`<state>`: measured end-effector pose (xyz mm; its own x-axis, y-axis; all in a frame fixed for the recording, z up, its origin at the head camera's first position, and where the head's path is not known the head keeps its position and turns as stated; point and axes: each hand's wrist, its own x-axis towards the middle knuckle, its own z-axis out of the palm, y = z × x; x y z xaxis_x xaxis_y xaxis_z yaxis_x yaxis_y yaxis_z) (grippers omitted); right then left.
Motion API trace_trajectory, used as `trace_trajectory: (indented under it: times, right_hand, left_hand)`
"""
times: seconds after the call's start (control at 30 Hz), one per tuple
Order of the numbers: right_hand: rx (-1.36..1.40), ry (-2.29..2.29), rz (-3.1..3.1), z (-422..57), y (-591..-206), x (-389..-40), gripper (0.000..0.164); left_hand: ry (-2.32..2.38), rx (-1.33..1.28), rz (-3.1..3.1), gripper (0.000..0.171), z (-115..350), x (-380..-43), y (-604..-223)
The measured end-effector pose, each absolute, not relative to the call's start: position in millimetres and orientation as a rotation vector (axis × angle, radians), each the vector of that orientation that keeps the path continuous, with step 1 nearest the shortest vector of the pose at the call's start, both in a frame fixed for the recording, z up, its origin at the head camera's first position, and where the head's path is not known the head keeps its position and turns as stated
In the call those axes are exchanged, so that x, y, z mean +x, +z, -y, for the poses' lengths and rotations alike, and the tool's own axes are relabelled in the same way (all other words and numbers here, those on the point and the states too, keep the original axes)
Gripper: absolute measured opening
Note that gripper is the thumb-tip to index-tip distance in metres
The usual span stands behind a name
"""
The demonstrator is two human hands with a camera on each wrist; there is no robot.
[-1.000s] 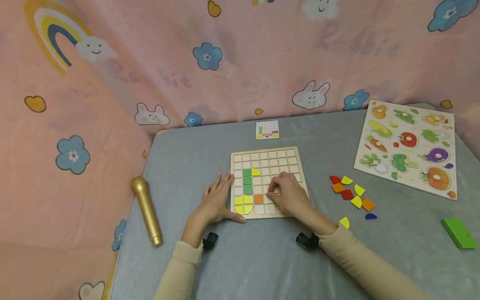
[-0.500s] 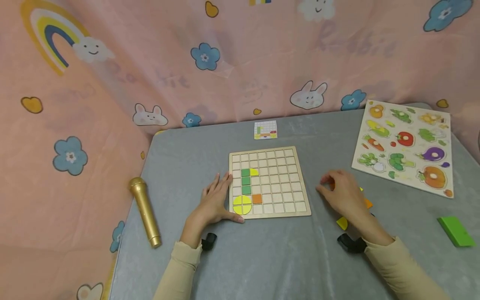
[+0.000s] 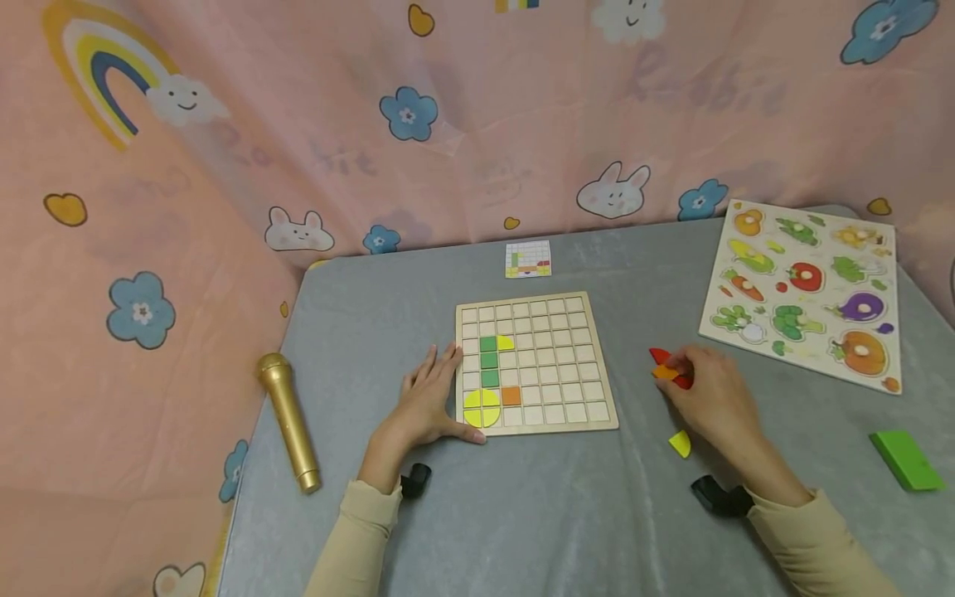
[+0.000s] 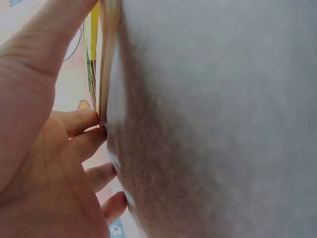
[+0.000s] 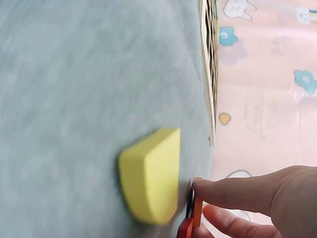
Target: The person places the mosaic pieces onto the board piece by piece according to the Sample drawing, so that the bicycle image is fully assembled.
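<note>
On a grey cloth-covered table (image 3: 522,514): wooden grid board (image 3: 555,373), orange tile (image 3: 663,372).
Left hand (image 3: 424,402), fingers straight and spread, touches the board's left edge; right hand (image 3: 712,394) pinches the orange tile between thumb and fingers, right of the board, by red pieces (image 3: 659,355). Pink backdrop (image 3: 298,66): printed rabbits (image 3: 612,195), blue flowers (image 3: 409,114), faint lettering (image 3: 746,93), not fully legible.

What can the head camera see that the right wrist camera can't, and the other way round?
Only the head view shows the gold microphone, vegetable puzzle, green block, little picture card and left hand. Only the right wrist view shows, close up, the thick side of a yellow piece. Both show that piece, the wooden board, the right hand pinching an orange piece, some red beside it, and the pink wall cloth.
</note>
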<state>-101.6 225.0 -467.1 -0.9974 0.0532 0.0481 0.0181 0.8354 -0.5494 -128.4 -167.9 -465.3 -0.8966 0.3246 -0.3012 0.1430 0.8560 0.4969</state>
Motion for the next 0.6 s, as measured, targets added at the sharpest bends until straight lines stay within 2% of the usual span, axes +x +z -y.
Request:
trace_trajectory:
  times: [0.3, 0.6]
  right_hand:
    - [0.125, 1.037, 2.954, -191.8, -461.3, -104.5, 0.032]
    - [0.302, 1.126, 2.928, -143.7, -459.4, -110.6, 0.021]
  left_hand:
    - [0.661, 0.354, -2.654, 0.142, 168.0, -129.1, -466.1]
    - [0.665, 0.358, -2.653, 0.143, 168.3, -129.4, -466.1]
